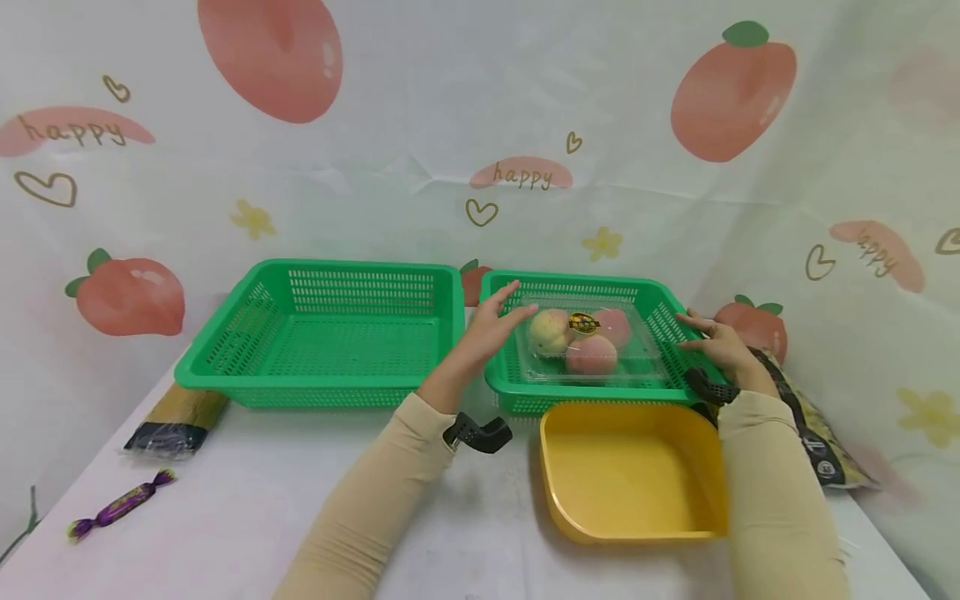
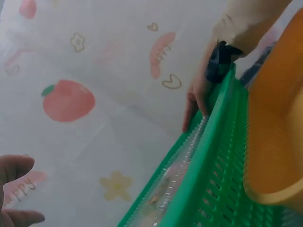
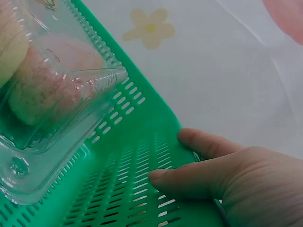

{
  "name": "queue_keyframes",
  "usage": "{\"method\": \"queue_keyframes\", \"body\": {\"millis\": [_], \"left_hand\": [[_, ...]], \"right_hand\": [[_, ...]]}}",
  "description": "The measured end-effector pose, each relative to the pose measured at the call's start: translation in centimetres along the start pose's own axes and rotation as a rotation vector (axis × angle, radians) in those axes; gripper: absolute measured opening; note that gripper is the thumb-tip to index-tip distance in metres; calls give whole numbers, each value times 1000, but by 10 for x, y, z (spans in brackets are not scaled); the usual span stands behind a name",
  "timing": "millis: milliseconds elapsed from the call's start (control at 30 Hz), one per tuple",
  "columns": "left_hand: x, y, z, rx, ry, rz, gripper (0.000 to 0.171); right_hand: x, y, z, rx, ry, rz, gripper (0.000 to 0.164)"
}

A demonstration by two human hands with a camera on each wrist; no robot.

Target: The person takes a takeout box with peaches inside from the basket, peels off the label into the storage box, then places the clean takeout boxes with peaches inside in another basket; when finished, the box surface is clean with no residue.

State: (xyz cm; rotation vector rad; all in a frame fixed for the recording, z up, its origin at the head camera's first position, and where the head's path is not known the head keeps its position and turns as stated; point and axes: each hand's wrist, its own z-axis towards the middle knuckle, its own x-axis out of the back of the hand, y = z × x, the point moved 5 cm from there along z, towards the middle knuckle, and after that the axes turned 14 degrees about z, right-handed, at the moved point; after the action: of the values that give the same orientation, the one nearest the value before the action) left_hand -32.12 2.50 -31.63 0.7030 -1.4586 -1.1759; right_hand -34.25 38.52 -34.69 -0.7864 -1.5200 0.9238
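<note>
A clear plastic box of peaches (image 1: 591,356) sits in the right-hand green basket (image 1: 577,392), tilted in the right wrist view. Over that basket's left rim is my left hand (image 1: 486,332), thumb and fingers spread apart with nothing between them; its fingertips show against the backdrop in the left wrist view. My right hand (image 1: 722,346) grips the basket's right rim, thumb (image 3: 184,182) against the inner slotted wall and a finger over the outer side; the other fingers are hidden. The box lies apart from the right hand.
A second green basket (image 1: 360,329) stands to the left. The yellow basin (image 1: 630,475) is in front of the right-hand basket, beside my right sleeve. A dark-and-gold packet (image 1: 176,421) and a purple wrapped candy (image 1: 122,504) lie at left; another bag (image 1: 813,425) lies at right.
</note>
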Motion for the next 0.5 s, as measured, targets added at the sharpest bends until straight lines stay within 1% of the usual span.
{"method": "queue_keyframes", "body": {"millis": [100, 200, 267, 333, 400, 500], "left_hand": [[-7, -8, 11, 80, 27, -80, 67], [-14, -17, 20, 157, 78, -204, 70], [-18, -21, 26, 195, 118, -291, 72], [-22, -24, 32, 228, 149, -349, 74], [-26, -27, 36, 255, 164, -356, 74], [-32, -29, 40, 299, 153, -307, 73]], "right_hand": [[-2, 0, 0, 1, 12, 24, 60], [-3, 1, -1, 2, 24, 54, 59], [-3, 1, -1, 1, 34, 67, 59], [-2, 1, -1, 3, 41, 76, 59], [-2, 0, -1, 3, 46, 84, 58], [-1, 0, -2, 5, 50, 89, 58]]}}
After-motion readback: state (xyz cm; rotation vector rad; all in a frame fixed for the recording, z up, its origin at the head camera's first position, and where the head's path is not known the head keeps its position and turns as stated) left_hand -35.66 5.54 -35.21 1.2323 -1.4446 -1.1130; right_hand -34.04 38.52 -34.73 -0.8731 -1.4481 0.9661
